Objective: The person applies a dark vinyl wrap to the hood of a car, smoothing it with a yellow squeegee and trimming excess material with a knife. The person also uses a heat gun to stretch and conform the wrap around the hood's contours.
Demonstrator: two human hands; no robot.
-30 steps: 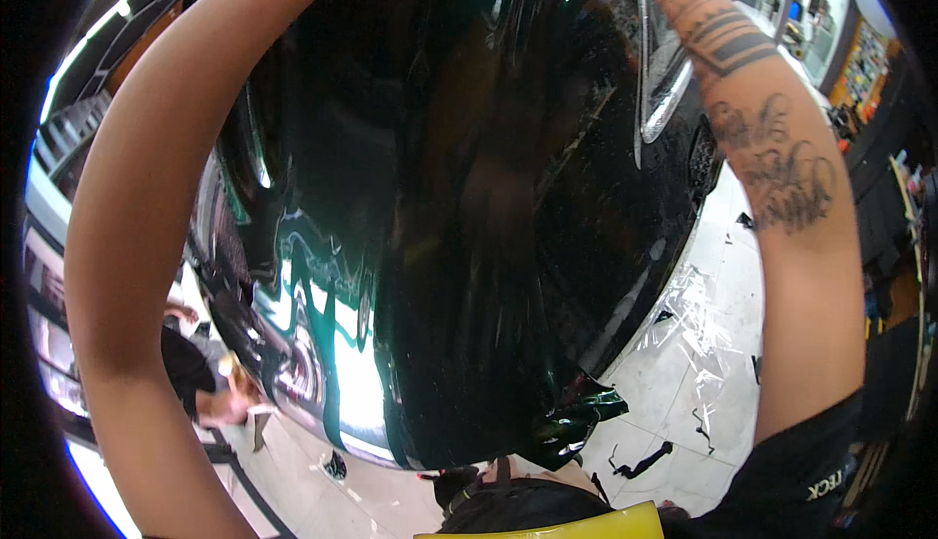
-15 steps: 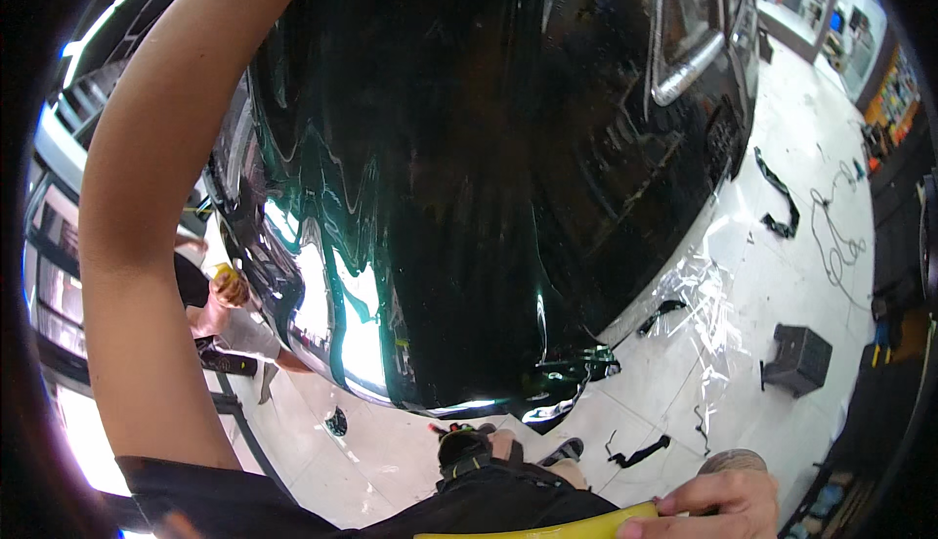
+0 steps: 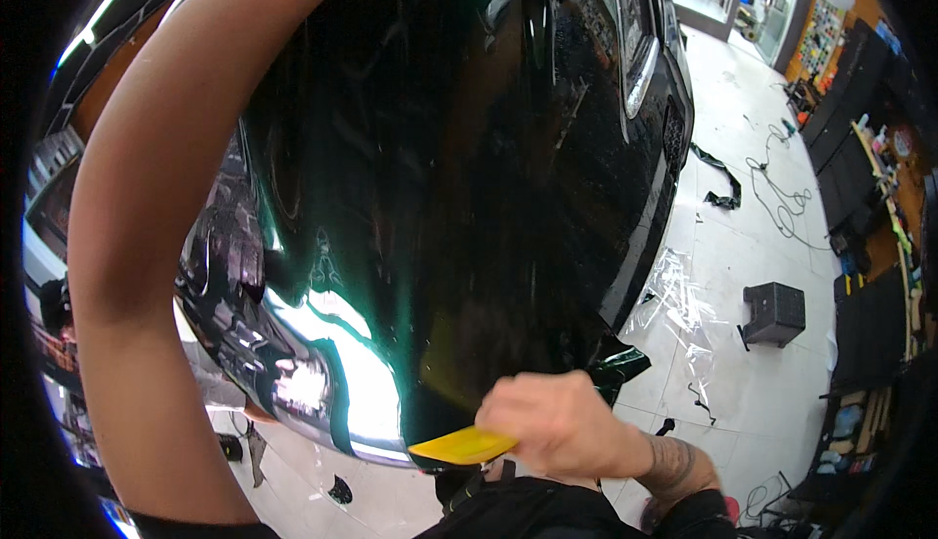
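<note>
A glossy dark green sheet of film [image 3: 459,177] covers the car panel in front of me, with wrinkles on the left and a loose flap [image 3: 620,363] at its lower right. My left arm [image 3: 156,197] stretches up along the left to the top edge; that hand is mostly out of frame, so its grip is hidden. My right hand [image 3: 552,417] is closed on a yellow squeegee [image 3: 449,446], held low over the panel's near edge.
A black box [image 3: 774,312], clear plastic scraps [image 3: 684,314] and loose cables [image 3: 782,197] lie on the white tiled floor [image 3: 728,402] at the right, beside dark shelving [image 3: 870,314]. Another person's leg [image 3: 220,392] shows at lower left.
My right hand came down from the panel's top to the yellow squeegee and lifted it to the panel's lower edge. My left arm stays raised.
</note>
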